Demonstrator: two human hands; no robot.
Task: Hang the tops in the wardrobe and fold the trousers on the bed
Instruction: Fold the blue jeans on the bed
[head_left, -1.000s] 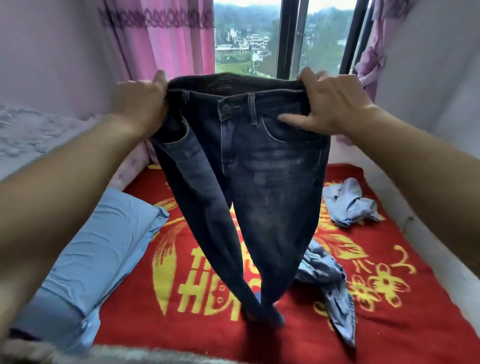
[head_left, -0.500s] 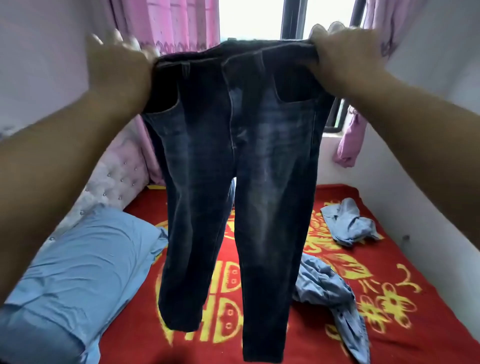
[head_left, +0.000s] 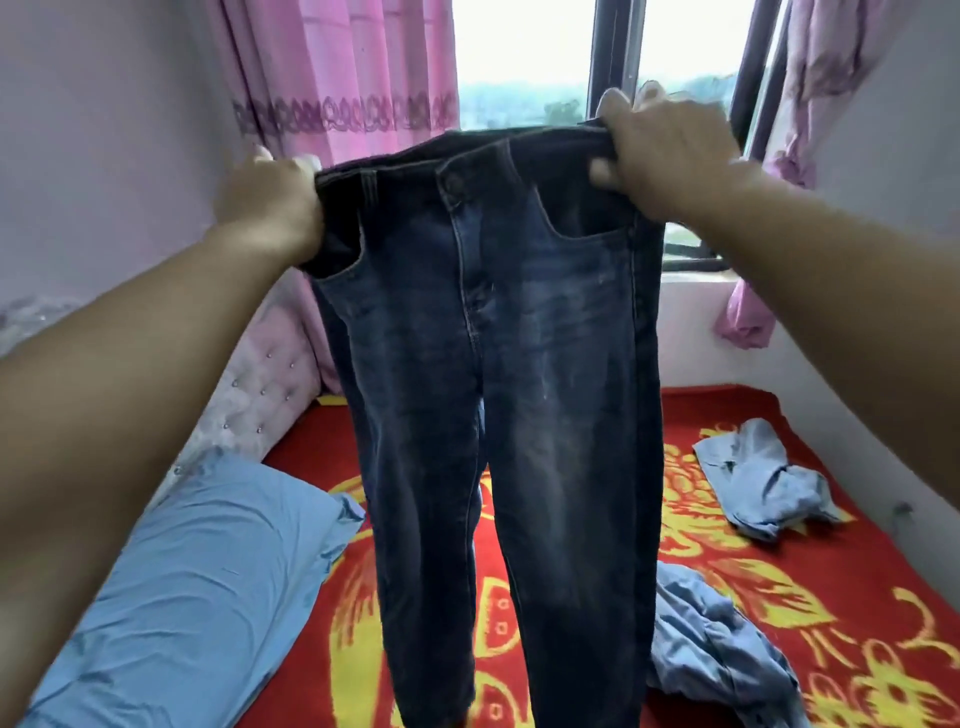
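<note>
From the left hand (head_left: 270, 200) and right hand (head_left: 660, 156) gripping its waistband ends, the jeans (head_left: 498, 364) hang above the bed (head_left: 857, 597), with a pillow (head_left: 197, 597) below-left of the grip, a far garment (head_left: 758, 478) and a near garment (head_left: 717, 644) below-right, and the window (head_left: 524, 62) behind.

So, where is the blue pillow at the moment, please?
In the head view, the blue pillow lies lower left on the bed, left of the held jeans.

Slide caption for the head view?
Left hand and right hand hold dark jeans by the waistband above the red bed.
</note>
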